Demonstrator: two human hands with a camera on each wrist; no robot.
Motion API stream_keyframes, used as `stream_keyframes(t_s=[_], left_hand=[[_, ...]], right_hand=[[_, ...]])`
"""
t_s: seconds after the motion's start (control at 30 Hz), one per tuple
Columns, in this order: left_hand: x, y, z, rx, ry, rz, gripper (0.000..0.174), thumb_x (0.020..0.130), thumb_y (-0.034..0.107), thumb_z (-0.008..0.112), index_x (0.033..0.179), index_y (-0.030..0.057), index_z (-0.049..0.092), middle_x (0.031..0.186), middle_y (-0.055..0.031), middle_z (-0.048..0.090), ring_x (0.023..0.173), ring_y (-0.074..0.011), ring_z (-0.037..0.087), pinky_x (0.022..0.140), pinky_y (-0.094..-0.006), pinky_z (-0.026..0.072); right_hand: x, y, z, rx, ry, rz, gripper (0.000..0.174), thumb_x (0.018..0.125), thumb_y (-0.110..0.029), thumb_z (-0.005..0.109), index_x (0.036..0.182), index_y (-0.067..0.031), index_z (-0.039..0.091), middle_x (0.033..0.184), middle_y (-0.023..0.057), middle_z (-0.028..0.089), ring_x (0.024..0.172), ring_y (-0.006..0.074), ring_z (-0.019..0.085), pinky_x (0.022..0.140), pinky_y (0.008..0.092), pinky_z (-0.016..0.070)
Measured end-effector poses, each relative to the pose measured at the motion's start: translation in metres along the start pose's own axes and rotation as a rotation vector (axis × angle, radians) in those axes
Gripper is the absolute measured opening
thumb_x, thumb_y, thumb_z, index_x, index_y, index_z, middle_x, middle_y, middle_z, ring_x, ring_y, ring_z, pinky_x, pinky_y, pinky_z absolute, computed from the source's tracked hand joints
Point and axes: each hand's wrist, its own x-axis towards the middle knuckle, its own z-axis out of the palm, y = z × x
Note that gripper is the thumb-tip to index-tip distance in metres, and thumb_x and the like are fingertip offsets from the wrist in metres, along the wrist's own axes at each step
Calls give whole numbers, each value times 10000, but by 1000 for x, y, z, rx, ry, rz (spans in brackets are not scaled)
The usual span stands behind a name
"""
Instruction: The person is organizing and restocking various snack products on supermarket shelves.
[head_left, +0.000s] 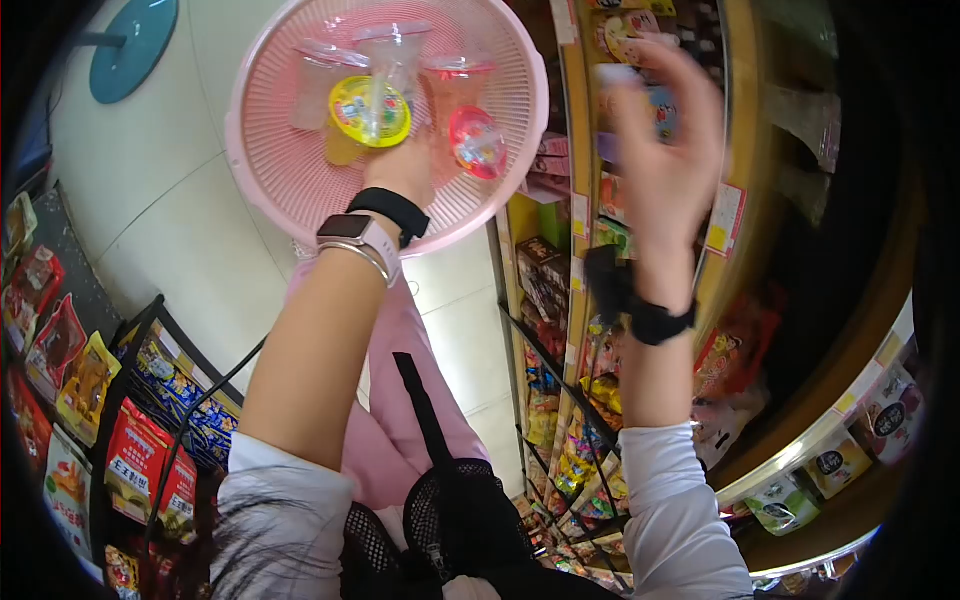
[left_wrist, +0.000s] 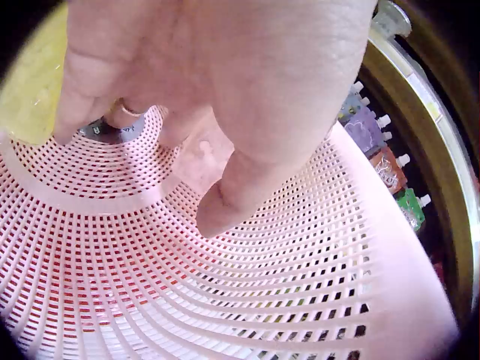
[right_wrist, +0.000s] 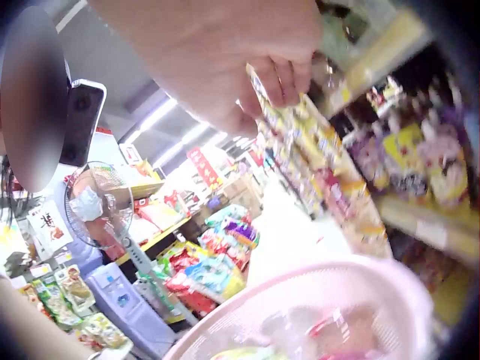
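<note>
A pink plastic basket [head_left: 250, 170] holds several clear bags with bright round pieces: a yellow-lidded one [head_left: 350, 105] and a red-lidded one [head_left: 478, 143]. My left hand [head_left: 405, 170] reaches down inside, partly covered by the yellow-lidded pack. In the left wrist view its thumb [left_wrist: 221, 206] stands apart from the fingers over the basket's slatted wall, near a yellow pack [left_wrist: 34, 90]. My right hand [head_left: 665, 150], blurred, is raised beside the shelf [head_left: 585, 300], thumb and fingers spread apart. Its fingers overlap hanging snack packets [right_wrist: 300, 142] in the right wrist view.
Shelves of packaged snacks curve along the right, with spouted pouches [left_wrist: 386, 169] on one. More snack bags [head_left: 140, 460] stand in a rack at the lower left. A fan [right_wrist: 99, 206] and a person holding a phone [right_wrist: 81, 124] appear beyond the basket. Tiled floor [head_left: 160, 230] lies below.
</note>
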Motion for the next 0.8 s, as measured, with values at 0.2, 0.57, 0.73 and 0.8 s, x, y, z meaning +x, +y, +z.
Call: stream_keyframes(t_s=[0.2,0.57,0.73,0.8], left_hand=[[2,4,4,74,24,1,677,684,23,608,1313,3,356,992,-213,610,925,-345,614,779,-409,513],[1,3,9,228,-51,-13,819,667,67,627,1396,64,254,953,-204,609,880,-323,620,757,-397,514],[0,0,10,244,-35,-7,826,669,75,626,1400,56,242,989,-216,596,900,-330,612,768,-397,511],[1,0,10,232,-48,-17,829,670,78,627,1403,65,240,998,-214,593,910,-329,609,775,-395,509]], right_hand=[[19,63,-135,-638,509,12,488,797,-187,675,1151,68,457,1143,176,481,996,252,517,884,348,406],[10,172,-190,-1039,-138,71,548,826,-379,604,1219,-13,495,1208,176,526,1153,322,476,972,402,372],[6,176,-204,-691,14,209,522,804,-304,642,1225,-25,509,1242,175,513,1152,323,486,983,374,366],[6,180,-207,-629,38,215,517,793,-284,656,1219,-25,518,1229,174,526,1152,327,486,985,372,364]])
